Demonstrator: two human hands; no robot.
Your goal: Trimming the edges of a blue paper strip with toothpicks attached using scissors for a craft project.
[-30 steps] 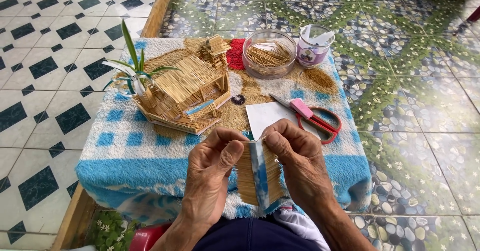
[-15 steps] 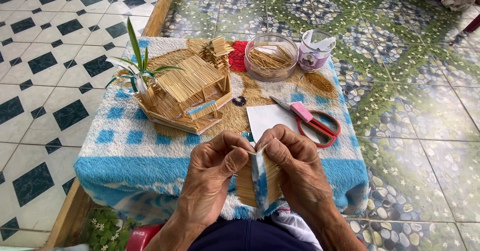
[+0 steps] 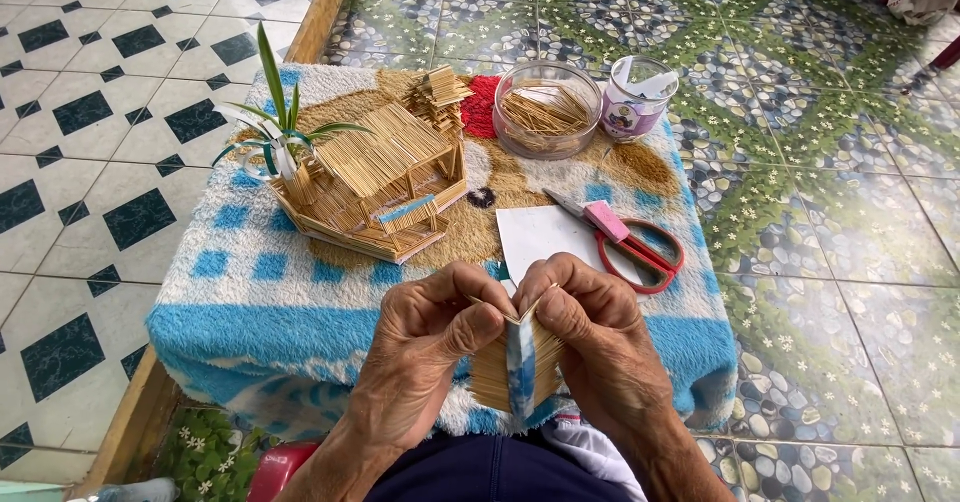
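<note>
Both hands, left hand (image 3: 425, 337) and right hand (image 3: 600, 337), pinch a folded stick panel (image 3: 515, 362) at the desk's (image 3: 240, 282) near edge; uneven squeeze could crack its blue-taped fold or drop it

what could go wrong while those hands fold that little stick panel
Both hands, left hand and right hand, pinch the folded stick panel at its ridge; squeezing harder might crack the thin sticks along the fold. The panel hangs past the table's edge, so a loosened grip could drop it.
</note>
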